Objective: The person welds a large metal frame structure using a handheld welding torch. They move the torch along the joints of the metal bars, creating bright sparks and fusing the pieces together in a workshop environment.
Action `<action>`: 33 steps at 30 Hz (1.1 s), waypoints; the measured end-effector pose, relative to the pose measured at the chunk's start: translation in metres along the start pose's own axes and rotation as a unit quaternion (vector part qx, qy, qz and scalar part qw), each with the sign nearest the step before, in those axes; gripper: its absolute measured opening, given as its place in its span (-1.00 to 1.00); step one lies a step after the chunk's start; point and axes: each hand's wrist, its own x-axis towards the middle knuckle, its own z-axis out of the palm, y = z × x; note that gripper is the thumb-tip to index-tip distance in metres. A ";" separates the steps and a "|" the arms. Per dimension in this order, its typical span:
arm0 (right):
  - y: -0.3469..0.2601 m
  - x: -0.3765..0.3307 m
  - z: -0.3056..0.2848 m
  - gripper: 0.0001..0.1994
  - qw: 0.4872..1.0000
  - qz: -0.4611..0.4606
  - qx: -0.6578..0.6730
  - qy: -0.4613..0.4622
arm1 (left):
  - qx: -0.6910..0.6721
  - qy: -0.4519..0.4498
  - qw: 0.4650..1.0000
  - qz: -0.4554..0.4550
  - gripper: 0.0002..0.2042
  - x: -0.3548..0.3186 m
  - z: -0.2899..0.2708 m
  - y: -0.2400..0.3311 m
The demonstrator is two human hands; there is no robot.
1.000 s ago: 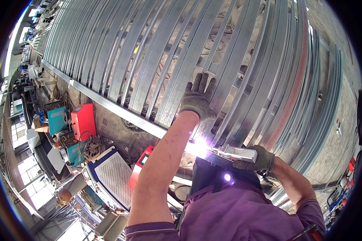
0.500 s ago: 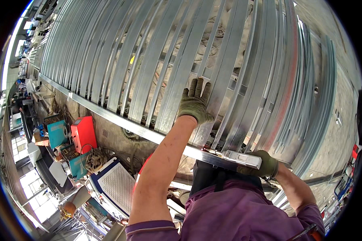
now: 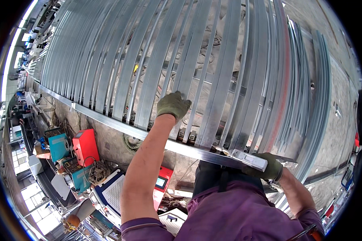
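Note:
A row of long galvanized steel bars (image 3: 147, 84) lies across a front metal rail (image 3: 189, 152). My left hand (image 3: 173, 106), in an olive work glove, bends its fingers over the edge of one wide steel bar (image 3: 189, 66). By the rail's right part, close to my body, my gloved right hand (image 3: 272, 167) is closed around a silver rectangular metal piece (image 3: 250, 160). Glove fabric shows above and below that piece, while most of the fingers are hidden. Small square tube ends (image 3: 192, 136) show between the bars near the rail.
Thin steel strips (image 3: 297, 80) lie bundled at the right, beside a bar with a red streak (image 3: 284, 88). To the left stand a red machine (image 3: 85, 146) and teal boxes (image 3: 58, 145). A red unit with a small screen (image 3: 161, 184) sits below my left forearm.
My left hand has moved left and nearer, from flat with fingers spread to curled over a bar. The right hand keeps its hold on the metal piece. The view has shifted slightly.

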 end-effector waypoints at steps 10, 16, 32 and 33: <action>-0.023 0.017 0.012 -0.58 0.999 -0.010 -0.052 0.002 | 0.098 -0.082 0.991 0.041 -0.45 -0.002 0.041 0.024; -0.008 0.032 0.015 -0.58 0.994 -0.094 -0.055 0.025 | 0.104 -0.102 0.987 0.061 -0.49 0.005 0.035 0.023; -0.035 0.074 0.007 -0.42 0.990 0.044 -0.117 -0.071 | 0.033 -0.068 0.997 0.034 -0.49 0.004 0.052 0.015; -0.037 0.074 0.006 -0.42 0.989 0.050 -0.115 -0.076 | 0.031 -0.068 0.996 0.040 -0.49 0.003 0.051 0.016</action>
